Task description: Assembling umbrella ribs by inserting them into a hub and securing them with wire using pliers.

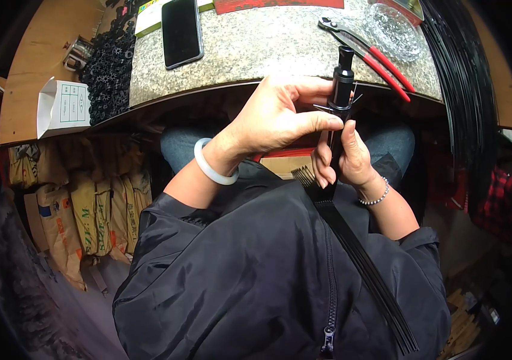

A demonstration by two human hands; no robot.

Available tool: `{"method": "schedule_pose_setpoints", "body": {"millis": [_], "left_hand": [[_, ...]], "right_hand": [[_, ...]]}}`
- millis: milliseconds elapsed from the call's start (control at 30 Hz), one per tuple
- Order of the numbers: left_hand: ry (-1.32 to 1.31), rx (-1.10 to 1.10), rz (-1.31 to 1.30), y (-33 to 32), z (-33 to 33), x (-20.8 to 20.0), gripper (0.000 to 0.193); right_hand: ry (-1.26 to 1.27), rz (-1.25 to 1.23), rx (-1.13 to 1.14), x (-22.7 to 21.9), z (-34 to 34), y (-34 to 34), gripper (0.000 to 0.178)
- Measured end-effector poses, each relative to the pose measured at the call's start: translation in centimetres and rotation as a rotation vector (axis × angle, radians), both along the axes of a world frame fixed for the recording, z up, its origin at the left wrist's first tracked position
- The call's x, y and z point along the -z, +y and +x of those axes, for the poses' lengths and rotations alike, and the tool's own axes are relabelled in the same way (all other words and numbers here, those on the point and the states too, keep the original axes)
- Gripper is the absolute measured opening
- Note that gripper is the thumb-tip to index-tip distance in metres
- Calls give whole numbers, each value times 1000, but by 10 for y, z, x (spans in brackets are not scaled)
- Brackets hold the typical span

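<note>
I see the black tubular fitting [344, 84] upright, slightly right of centre in the upper half of the frame, its narrow stepped end pointing to the top edge. My left hand [271, 114], coming in from the left, has thumb and fingers closed on it at the collar, where a few thin spokes stick out sideways; the stepped end stands clear above that grip. My right hand [357, 159], just below, is closed around the lower shaft, thumb on its right side and fingertips on its left, so the piece runs through both grips.

Under the right fingertips a bundle of thin black rods [367, 264] slants over the dark jacket [238, 288] toward the lower right, its upper tips fanned like a comb. I cannot tell whether it joins the shaft.

Beyond the hands, on the speckled tabletop [238, 54], red-handled pliers [382, 63] lie just right of the stepped end, with a clear glass dish [391, 33] near them and a smartphone [181, 33] toward the upper left.
</note>
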State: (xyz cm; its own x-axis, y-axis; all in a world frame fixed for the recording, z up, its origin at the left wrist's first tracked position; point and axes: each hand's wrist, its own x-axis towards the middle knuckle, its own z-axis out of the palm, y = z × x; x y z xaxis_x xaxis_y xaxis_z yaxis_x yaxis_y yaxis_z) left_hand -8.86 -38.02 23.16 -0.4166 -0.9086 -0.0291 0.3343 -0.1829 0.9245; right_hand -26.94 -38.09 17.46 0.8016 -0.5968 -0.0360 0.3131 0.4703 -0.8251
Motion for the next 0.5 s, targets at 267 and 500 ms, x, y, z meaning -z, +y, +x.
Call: {"method": "schedule_pose_setpoints", "body": {"millis": [267, 500], "left_hand": [[-123, -89, -160, -3, -1, 5, 38], [-204, -78, -254, -15, 5, 10, 38]], "right_hand": [[1, -16, 8, -1, 0, 5, 65], [23, -28, 11, -5, 6, -4, 67]]}}
